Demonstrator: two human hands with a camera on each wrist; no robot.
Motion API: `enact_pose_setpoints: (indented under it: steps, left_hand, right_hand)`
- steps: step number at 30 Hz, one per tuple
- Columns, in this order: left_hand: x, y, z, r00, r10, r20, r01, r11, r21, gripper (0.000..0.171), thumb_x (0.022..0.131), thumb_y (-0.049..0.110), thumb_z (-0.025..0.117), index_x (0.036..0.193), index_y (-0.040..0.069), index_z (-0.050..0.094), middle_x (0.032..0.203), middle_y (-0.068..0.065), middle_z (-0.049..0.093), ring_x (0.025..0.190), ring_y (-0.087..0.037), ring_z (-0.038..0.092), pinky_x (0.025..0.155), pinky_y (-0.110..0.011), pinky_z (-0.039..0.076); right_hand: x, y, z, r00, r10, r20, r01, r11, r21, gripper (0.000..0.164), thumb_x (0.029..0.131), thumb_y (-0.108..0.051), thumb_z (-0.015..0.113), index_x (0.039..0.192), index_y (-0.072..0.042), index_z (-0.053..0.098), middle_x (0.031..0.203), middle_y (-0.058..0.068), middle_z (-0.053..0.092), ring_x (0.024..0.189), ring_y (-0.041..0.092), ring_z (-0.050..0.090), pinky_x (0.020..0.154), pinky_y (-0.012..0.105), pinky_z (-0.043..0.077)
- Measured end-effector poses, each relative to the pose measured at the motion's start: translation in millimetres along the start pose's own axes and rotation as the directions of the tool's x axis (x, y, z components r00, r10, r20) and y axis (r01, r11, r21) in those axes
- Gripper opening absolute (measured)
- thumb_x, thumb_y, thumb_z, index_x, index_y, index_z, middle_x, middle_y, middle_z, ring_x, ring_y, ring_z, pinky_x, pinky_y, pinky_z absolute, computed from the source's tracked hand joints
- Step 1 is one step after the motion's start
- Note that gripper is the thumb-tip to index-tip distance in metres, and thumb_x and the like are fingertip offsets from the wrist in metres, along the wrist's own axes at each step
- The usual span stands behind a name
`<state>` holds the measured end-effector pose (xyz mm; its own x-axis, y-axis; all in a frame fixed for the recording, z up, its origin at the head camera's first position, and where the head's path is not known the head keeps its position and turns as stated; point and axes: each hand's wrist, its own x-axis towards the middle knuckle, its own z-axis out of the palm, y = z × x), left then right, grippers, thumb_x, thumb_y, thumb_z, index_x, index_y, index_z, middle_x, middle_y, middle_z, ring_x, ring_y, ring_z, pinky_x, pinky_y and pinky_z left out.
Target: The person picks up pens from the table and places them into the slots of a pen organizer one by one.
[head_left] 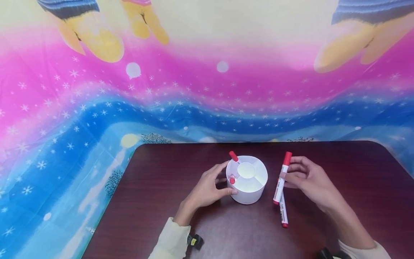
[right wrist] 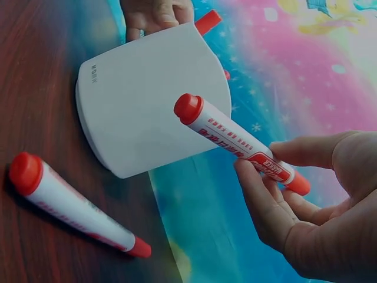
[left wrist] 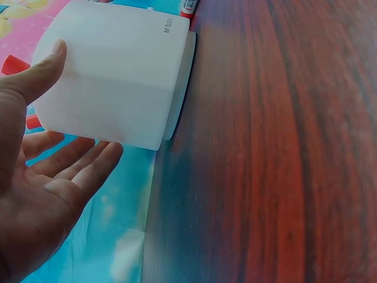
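Observation:
A round white pen holder [head_left: 247,196] with divided compartments stands upright on the table. Two red-capped markers lean inside it; one cap [head_left: 233,155] sticks out at the back left, the other [head_left: 232,179] nearer the front. My left hand [head_left: 207,185] holds the pen holder's left side, thumb in front and fingers behind; its thumb [left wrist: 50,71] rests on the white wall. To the holder's right, my right hand [head_left: 310,180] pinches a white marker [right wrist: 235,141] with red ends between thumb and fingers, raised and tilted. A similar marker [right wrist: 76,206] lies on the table below it.
The dark wood-grain table [head_left: 155,180] has its far edge just behind the pen holder. A colourful patterned cloth [head_left: 207,90] hangs behind the table and down its left side. A dark band-like device [head_left: 195,241] sits at the left wrist.

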<state>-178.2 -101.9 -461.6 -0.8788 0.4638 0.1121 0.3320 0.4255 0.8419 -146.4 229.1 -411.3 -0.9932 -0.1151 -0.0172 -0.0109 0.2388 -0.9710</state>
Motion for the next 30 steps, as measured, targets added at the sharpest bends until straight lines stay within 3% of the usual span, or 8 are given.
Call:
enact_pose_setpoints:
  steps: [16, 25, 30]
  left_hand:
    - [-0.1, -0.1, 0.6, 1.000, 0.005, 0.000, -0.005, 1.000, -0.023, 0.097, 0.086, 0.031, 0.093, 0.166, 0.031, 0.040, 0.154, -0.001, 0.057, 0.135, -0.022, 0.066, 0.103, -0.032, 0.062]
    - [-0.1, -0.7, 0.5, 1.000, -0.006, 0.001, 0.006, 1.000, -0.026, 0.097, 0.086, 0.033, 0.093, 0.166, 0.032, 0.039, 0.156, -0.001, 0.056, 0.134, -0.024, 0.068, 0.102, -0.035, 0.063]
    - [0.0, -0.7, 0.5, 1.000, -0.006, -0.001, 0.006, 1.000, -0.029, 0.096, 0.086, 0.032, 0.093, 0.166, 0.032, 0.039, 0.158, -0.001, 0.055, 0.135, -0.025, 0.067, 0.103, -0.040, 0.063]
  right_hand:
    - [7, -15, 4, 1.000, -0.020, -0.016, 0.020, 1.000, 0.011, 0.062, 0.099, -0.005, 0.076, 0.147, 0.006, 0.039, 0.111, -0.003, 0.065, 0.094, 0.005, 0.076, 0.082, 0.034, 0.069]
    - [12, -25, 7, 0.999, -0.030, -0.023, 0.032, 0.995, 0.099, 0.049, 0.099, -0.002, 0.075, 0.136, 0.000, 0.043, 0.108, -0.002, 0.065, 0.092, 0.008, 0.078, 0.080, 0.033, 0.068]
    - [14, -30, 7, 0.999, -0.036, -0.028, 0.038, 0.998, 0.060, 0.053, 0.100, -0.005, 0.075, 0.141, 0.000, 0.041, 0.110, -0.003, 0.065, 0.093, 0.008, 0.079, 0.081, 0.030, 0.068]
